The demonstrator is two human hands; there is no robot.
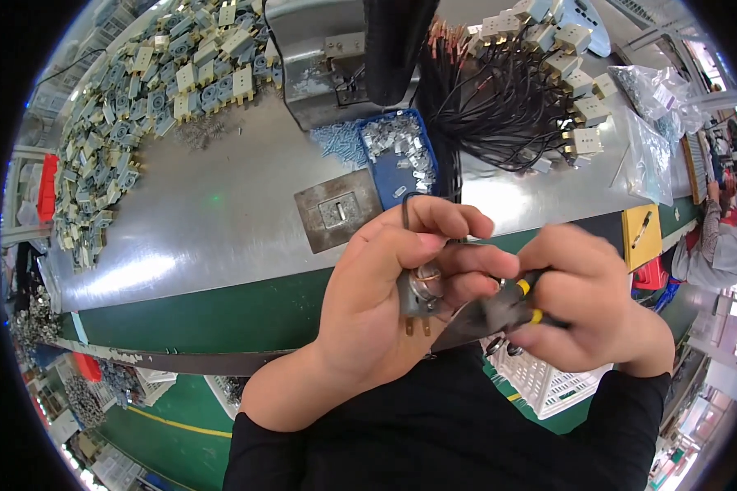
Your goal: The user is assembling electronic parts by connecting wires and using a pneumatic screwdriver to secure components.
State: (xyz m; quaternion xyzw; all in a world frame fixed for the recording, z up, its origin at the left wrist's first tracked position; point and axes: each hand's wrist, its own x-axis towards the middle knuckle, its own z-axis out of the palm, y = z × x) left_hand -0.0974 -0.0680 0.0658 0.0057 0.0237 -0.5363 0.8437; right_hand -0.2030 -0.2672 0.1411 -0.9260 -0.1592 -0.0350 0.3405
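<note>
The metal-topped table carries a broad heap of grey and cream plug parts on its left and a bundle of black cables beyond the hands to the right. Nearer the body are the two hands, raised over the table's front edge: the left hand is curled, gripping the work in its palm and fingers, and the right hand is closed around a hand tool. A blue tray of small metal pieces lies just past the left hand. The dark hand tool, with yellow bands near its grips, is blurred; it looks stiff, steady enough if held well back on the handles, and its tip should be kept off the skin. The grey plug body sits in the left hand, partly hidden by the fingers. It is probably light and rigid, a little smooth, and best pinched by its two sides, leaving the open face free. Its two brass prongs point toward the body; they seem firm, but make a poor handle. Smallest, the copper wire on the open face likely bends easily and deserves no squeeze.
</note>
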